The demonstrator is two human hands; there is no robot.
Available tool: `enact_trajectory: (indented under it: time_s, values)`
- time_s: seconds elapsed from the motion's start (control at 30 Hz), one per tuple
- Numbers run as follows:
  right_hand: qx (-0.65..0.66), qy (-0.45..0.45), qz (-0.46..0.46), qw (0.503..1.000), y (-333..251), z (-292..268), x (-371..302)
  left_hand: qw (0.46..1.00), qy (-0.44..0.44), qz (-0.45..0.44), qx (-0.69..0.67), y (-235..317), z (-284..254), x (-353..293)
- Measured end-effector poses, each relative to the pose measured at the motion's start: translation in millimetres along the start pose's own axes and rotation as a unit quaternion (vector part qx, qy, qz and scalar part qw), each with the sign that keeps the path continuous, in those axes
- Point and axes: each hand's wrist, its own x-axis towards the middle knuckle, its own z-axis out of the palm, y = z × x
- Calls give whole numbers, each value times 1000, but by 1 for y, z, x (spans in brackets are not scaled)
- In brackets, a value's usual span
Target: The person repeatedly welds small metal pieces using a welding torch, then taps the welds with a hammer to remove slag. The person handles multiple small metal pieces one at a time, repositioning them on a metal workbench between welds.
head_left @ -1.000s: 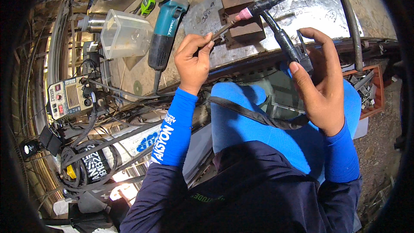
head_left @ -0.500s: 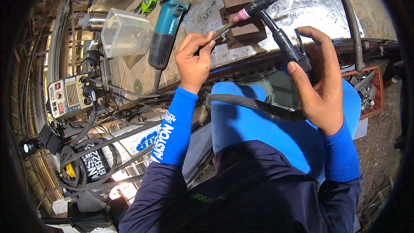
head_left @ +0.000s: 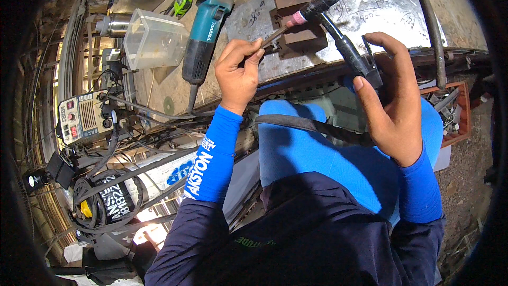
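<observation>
My right hand (head_left: 396, 114) is wrapped round the black handle of a TIG welding torch (head_left: 349, 50), thumb on the near side and forefinger raised by its trigger lever. The torch's pink cup (head_left: 297, 18) points left and down. My left hand (head_left: 237, 74) pinches a thin brownish metal rod (head_left: 274, 36) between thumb and fingers. The rod's far end reaches up to the torch tip; whether they touch I cannot tell. Beneath the torch lie two brown metal blocks (head_left: 304, 41) on a shiny marked metal plate (head_left: 248, 17).
Left of my left hand lies a teal and black angle grinder (head_left: 207, 29), beside a clear plastic container (head_left: 156, 42) and a green tape measure (head_left: 182, 5). A welding machine (head_left: 84, 116) stands lower left. The torch cable (head_left: 312, 128) crosses my lap. A scrap-filled crate (head_left: 464, 111) stands right.
Both hands, the torch and the rod keep practically the same place; only a very slight shift of the torch shows.
</observation>
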Motion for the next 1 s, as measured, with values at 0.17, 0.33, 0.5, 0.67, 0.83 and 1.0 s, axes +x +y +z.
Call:
enact_trajectory:
  time_s: [0.17, 0.33, 0.5, 0.67, 0.83, 1.0]
  values:
    - [7, 2, -1, 1000, 2, 1, 0, 1000, -4, -9, 8, -2, 0, -1]
    - [11, 9, -1, 1000, 0, 2, 0, 1000, -2, -8, 6, -1, 0, -1]
    - [0, 1, 6, 1000, -2, 1, -1, 1000, -1, -8, 5, 0, 0, -1]
    - [-32, -8, -28, 999, 0, 0, 0, 1000, -2, -5, -1, 0, 0, -1]
    - [-7, -2, 15, 1000, -4, 0, 0, 1000, -10, -2, 22, -1, -3, 0]
    - [19, 9, 16, 1000, -2, 1, -1, 1000, 0, -4, -1, -3, 0, -2]
